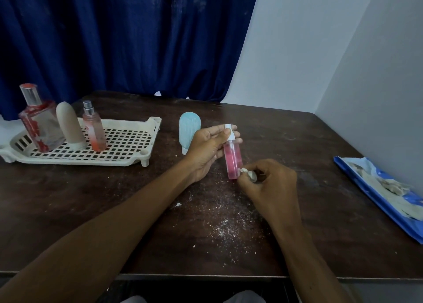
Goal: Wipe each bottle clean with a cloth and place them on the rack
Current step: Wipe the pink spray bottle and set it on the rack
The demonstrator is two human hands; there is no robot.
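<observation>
My left hand (209, 148) grips a pink bottle (232, 159) by its white cap end, holding it above the dark table. My right hand (266, 180) pinches a small white cloth wad (247, 172) against the bottle's lower end. A light blue bottle (188, 128) stands just behind my left hand. On the cream perforated rack (128, 142) at the left stand three bottles: a clear square one with red marks (40, 121), a beige rounded one (69, 125) and a slim orange spray bottle (93, 128).
The dark wooden table (297, 142) carries white crumbs and dust in front of my hands. A blue packet of wipes (386, 190) lies at the right edge by the white wall. A blue curtain hangs behind the table.
</observation>
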